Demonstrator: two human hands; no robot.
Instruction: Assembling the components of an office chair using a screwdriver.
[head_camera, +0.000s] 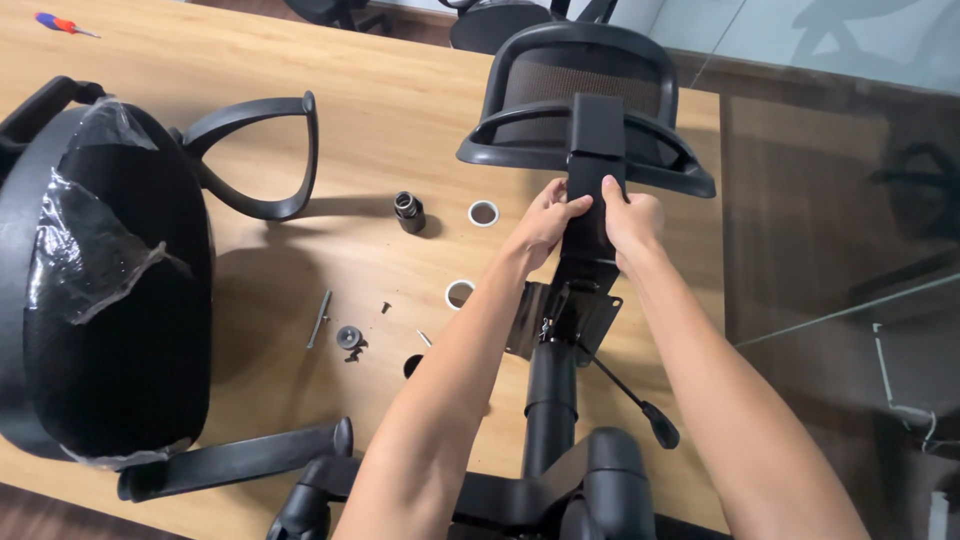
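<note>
Black plastic and metal all over a wooden table (400, 120). Both hands up on the flat black back bar (590, 215) of an office chair backrest (590, 100), just above the metal seat plate (565, 315) on the gas post (550, 400). Left hand (545, 225) curled around the bar's left edge, right hand (632, 222) curled around its right edge, fingers closed on it, arms long and nearly straight. Best to keep the bar straight up and down, push evenly with both hands, keep fingers out of the gap. Seat cushion (110, 290), armrest (260, 155) and small screws (350, 338) resting off to the left.
</note>
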